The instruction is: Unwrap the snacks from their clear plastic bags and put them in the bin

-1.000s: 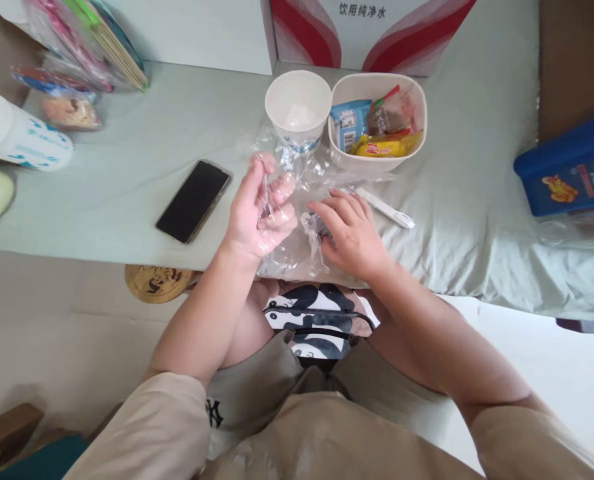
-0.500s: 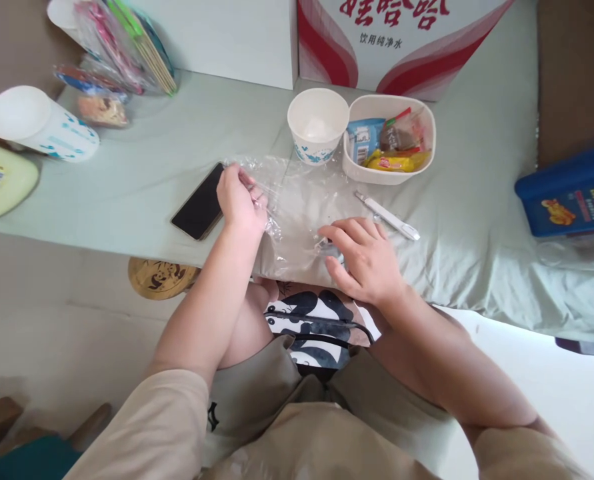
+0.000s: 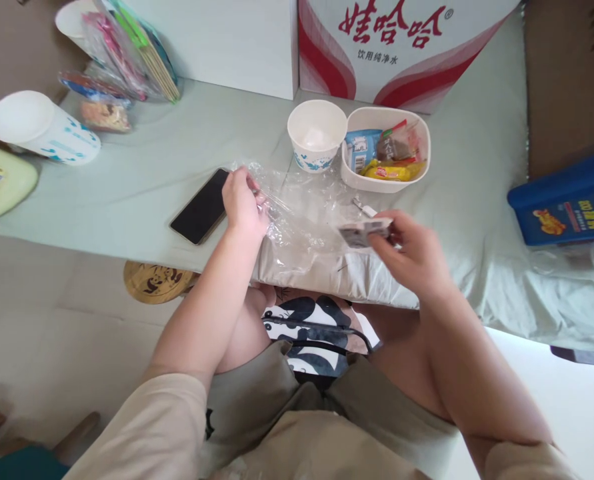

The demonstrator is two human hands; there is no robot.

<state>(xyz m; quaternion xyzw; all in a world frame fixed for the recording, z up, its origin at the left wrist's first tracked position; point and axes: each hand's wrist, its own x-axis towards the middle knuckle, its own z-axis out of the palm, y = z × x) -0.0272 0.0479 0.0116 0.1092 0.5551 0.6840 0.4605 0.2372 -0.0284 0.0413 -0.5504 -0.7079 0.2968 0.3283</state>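
With the left hand [image 3: 241, 203] in a closed grip on the clear plastic film [image 3: 304, 223] just front-left of the paper cup [image 3: 317, 137], tension the film flat while the right hand [image 3: 413, 259], grip clamped on the small packet [image 3: 364, 233] front-right of the cup, holds it level.

We see a clear plastic sheet [image 3: 304, 210], a black flat phone [image 3: 200, 215], a white paper cup [image 3: 317, 137] with blue marks, and a black-and-white panda bag [image 3: 311, 315].

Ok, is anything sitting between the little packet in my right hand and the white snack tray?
Only a slim white stick lies on the cloth between the small packet in the right hand and the snack tray, with crinkled clear plastic beside it. The packet looks held above both.
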